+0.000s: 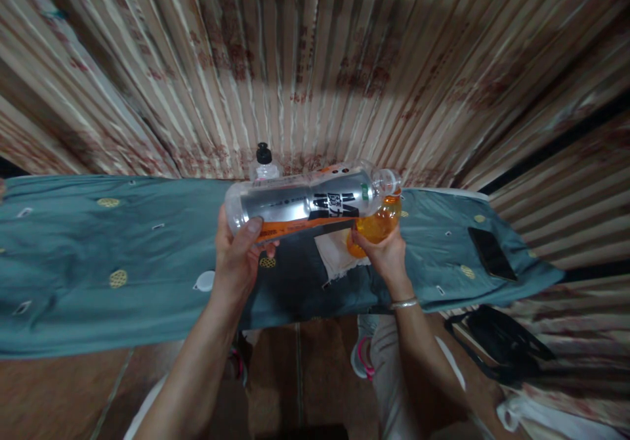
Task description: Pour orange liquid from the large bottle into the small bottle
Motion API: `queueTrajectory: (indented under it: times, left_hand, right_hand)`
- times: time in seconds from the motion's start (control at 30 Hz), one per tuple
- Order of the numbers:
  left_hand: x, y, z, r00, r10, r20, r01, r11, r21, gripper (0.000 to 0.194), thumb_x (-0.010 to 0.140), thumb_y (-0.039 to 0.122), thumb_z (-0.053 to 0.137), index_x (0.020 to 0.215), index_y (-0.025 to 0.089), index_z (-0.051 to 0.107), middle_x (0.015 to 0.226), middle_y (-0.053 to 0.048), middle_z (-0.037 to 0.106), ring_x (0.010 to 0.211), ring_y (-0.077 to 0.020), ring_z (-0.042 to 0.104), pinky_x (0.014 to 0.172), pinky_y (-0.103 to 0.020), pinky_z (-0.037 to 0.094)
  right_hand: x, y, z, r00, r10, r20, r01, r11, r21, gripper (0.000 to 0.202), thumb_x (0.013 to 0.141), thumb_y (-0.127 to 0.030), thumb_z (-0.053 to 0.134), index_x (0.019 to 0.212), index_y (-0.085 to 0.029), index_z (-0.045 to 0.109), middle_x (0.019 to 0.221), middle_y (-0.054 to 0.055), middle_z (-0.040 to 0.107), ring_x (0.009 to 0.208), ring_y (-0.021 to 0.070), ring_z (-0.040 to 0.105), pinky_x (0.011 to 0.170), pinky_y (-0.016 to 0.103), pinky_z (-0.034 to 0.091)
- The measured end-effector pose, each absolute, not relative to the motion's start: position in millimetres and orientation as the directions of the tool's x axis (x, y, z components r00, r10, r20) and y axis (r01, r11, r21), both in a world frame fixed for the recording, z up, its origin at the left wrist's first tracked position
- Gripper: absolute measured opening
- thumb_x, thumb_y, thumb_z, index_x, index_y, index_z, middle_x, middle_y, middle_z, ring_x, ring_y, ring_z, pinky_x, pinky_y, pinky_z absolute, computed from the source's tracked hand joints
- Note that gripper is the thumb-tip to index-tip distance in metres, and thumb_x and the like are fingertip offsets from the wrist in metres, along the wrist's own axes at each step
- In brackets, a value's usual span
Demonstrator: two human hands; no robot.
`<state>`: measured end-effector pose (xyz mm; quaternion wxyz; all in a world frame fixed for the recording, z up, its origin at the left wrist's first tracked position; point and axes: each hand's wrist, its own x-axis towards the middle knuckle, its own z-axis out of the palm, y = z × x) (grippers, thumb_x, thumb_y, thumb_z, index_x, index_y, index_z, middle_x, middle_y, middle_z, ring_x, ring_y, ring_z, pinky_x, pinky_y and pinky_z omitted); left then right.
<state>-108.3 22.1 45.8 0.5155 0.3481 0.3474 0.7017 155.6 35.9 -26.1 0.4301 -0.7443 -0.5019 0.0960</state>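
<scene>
Two bottles: the left hand (239, 253) grips the large labelled bottle (295, 205), tilted above the surface (147, 263); the right hand (386, 249) grips the smaller bottle (377, 224), holding orange liquid, beneath its mouth.

both arms reaching forward | left hand (239, 249) gripping, thumb lying on top | right hand (386, 249) gripping too, wrist kinda angling inward

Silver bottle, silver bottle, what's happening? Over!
Left hand holds silver-labelled bottle near its base, nearly sideways. Right hand grips orange container. Black-capped bottle behind, seems out of the way.
</scene>
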Motion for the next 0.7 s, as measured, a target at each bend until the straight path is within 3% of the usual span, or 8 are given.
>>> queueTrajectory:
  times: [0.4, 0.7]
  left_hand:
    - [-108.7, 21.2, 45.9, -0.209, 0.968, 0.136, -0.470, -0.222, 0.854, 0.055, 0.063, 0.042, 0.088, 0.106, 0.022, 0.060, 0.070, 0.001, 0.064, 0.048, -0.0148, 0.062, 0.035, -0.023, 0.042]
    - [-108.0, 22.9, 43.9, -0.224, 0.965, 0.137, -0.485, -0.232, 0.843, 0.053, 0.061, 0.043, 0.089, 0.101, 0.021, 0.062, 0.070, 0.000, 0.065, 0.046, -0.0147, 0.061, 0.034, -0.022, 0.042]
  right_hand:
    - [155.5, 35.8, -26.0, 0.478, 0.832, 0.283, 0.675, -0.142, -0.724, 0.087, 0.057, -0.068, 0.078, 0.124, -0.017, 0.054, 0.114, 0.018, 0.073, 0.104, 0.0373, 0.071, 0.084, 0.046, 0.057]
    - [156.6, 35.6, -27.4, 0.475, 0.832, 0.286, 0.676, -0.136, -0.724, 0.090, 0.056, -0.067, 0.079, 0.126, -0.015, 0.054, 0.114, 0.020, 0.073, 0.104, 0.0383, 0.071, 0.086, 0.048, 0.056]
